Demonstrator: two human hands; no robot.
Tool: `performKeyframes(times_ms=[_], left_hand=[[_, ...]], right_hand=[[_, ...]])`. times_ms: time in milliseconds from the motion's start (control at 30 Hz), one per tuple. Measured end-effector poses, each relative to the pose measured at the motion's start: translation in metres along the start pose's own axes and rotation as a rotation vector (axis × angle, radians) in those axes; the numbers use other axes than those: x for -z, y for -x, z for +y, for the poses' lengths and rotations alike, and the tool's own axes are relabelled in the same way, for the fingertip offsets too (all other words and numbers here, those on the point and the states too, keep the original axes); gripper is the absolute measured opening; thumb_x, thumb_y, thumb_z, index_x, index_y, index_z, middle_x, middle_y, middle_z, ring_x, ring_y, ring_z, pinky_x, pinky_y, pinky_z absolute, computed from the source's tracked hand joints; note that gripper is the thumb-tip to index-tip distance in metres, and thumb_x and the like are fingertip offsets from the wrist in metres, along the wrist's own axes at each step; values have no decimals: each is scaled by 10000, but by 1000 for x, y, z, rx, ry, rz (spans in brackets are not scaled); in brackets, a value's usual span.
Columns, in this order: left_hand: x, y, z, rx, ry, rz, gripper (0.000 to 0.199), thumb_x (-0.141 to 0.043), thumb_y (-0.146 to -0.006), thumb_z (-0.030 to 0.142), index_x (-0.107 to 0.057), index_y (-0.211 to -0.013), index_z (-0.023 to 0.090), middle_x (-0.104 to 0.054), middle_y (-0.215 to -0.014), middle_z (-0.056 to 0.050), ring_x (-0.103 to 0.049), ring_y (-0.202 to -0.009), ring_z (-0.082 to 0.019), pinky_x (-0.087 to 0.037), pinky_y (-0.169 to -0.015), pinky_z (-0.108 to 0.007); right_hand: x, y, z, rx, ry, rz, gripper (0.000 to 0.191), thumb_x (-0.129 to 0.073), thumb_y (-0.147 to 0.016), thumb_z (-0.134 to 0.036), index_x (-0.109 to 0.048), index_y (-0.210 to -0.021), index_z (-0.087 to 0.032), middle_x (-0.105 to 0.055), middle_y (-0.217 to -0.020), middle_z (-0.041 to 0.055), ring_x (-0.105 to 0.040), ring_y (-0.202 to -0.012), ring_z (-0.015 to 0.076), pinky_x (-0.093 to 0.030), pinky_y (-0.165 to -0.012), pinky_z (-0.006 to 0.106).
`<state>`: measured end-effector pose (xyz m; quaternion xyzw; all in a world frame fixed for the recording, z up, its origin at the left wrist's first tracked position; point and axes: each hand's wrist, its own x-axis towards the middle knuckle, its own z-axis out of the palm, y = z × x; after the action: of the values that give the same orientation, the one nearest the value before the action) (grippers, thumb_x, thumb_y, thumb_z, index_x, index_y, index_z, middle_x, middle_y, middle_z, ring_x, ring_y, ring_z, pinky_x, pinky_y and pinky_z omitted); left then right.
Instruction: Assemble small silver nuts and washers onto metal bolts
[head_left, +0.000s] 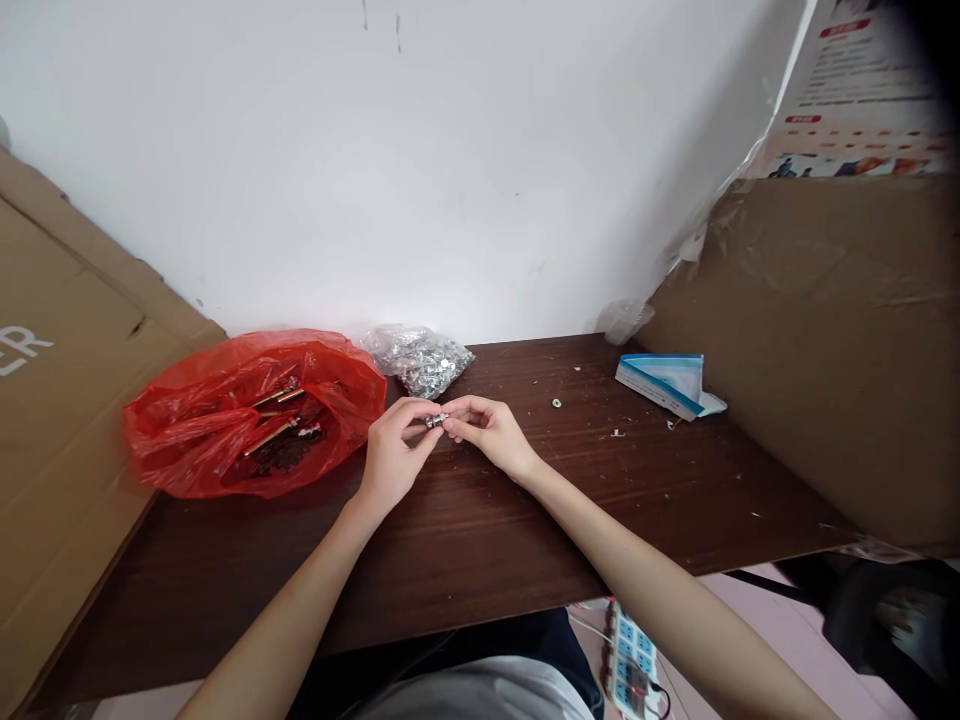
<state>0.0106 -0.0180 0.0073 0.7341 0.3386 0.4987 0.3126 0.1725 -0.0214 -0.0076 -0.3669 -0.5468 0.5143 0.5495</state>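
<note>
Precariously, a small metal part [436,421] is held at the fingertips over the dark table [525,540], its near end pinched between thumb and fingers of the left hand [396,447], its far end gripped narrowly by the right hand [491,432]. Whether it is one piece or several cannot be told, since its end is covered by the right fingertips. Because so little surface is gripped, it could be squeezed out or twisted loose if the two hands were turned or pressed out of line. If it were dropped, it might be rolled toward the clear bag [439,368] of shiny metal pieces just behind, where it would be hard to pick out. To the left, the red plastic bag [187,430] is spread wide, with brass-coloured rods [271,438] lying inside; its loose film could be caught by the left wrist and its contents tipped. To the right, a small pale ring [556,403] is left loose among scraps and could be swept away by a sleeveless forearm. Beyond the front edge, a power strip [624,650] is seen below, onto which a fallen piece might be dropped.
</note>
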Motion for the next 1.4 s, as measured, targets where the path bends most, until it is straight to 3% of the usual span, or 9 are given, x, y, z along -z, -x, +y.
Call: performKeyframes(times_ms=[200,500,900,1167,1400], left_hand=[[-1,1,3,-102,-128,-17,167,-606,-821,199,-658,-980,198,-605,-961,-50,-611,-834,-142,-583,-737,-267],[1,0,-1,-169,-182,-1,212,-620,-812,172,-640,-1022,196,-614,-973,-53,-623,-867,-160,-562,-795,-303],[-2,-1,1,-29,-12,8,215,-629,-784,206,-671,-995,189,-617,-990,-56,-651,-864,-159,-579,-790,-288],[-2,-2,-2,121,20,10,231,-650,-775,226,-689,-996,173,-707,-941,-68,-687,-836,-185,-583,-789,-324],[0,-3,0,110,40,40,183,-706,-735,258,-718,-902,182,-712,-851,-53,-690,-779,-188,-583,-738,-311]], right_hand=[[0,1,-3,-18,8,-9,275,-732,-707,-393,-645,-833,-165,-642,-723,9,-573,-618,105,-503,-609,262],[-2,2,-4,-6,-34,-6,284,-752,-684,-375,-598,-793,-163,-630,-688,4,-600,-617,121,-519,-625,289],[0,3,-6,106,35,40,260,-731,-710,-368,-633,-875,-192,-642,-801,24,-600,-707,135,-525,-727,316],[1,4,0,143,69,50,231,-718,-730,-336,-671,-904,-190,-676,-889,55,-632,-798,168,-532,-798,350],[1,4,-5,103,80,78,304,-722,-721,-419,-674,-903,-180,-683,-834,47,-634,-734,160,-541,-737,330]])
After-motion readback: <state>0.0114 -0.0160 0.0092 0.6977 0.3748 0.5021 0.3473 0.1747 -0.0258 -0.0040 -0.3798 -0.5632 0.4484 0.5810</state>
